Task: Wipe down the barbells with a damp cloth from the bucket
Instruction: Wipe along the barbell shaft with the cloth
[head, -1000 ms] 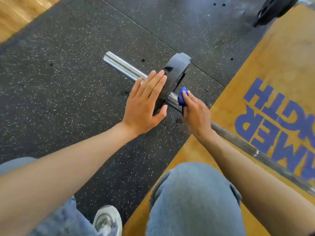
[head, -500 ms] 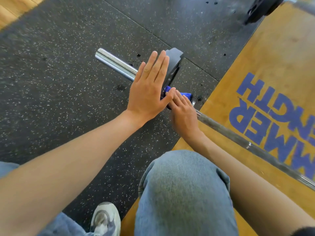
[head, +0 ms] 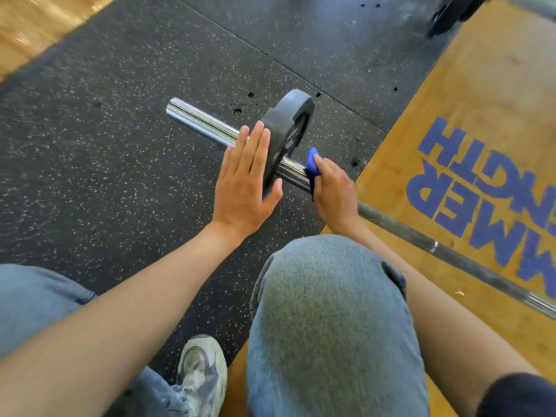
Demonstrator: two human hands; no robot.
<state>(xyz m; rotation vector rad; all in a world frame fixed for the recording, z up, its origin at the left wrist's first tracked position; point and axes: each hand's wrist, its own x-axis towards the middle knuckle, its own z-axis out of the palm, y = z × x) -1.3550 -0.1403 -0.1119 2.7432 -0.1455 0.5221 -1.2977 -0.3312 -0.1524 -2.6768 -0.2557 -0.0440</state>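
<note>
The left hand (head: pixel 243 188) lies flat on the weight plate (head: pixel 285 136). The right hand (head: pixel 334 191) squeezes the blue cloth (head: pixel 313 164) around the barbell (head: pixel 207 124). Most of the bar, past those fingers, looks left to wipe.

Barbell (head: pixel 421 239) shaft — cut off at right edge.

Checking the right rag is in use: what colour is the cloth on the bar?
Blue. The cloth shows best in the head view, held by the right hand.
</note>
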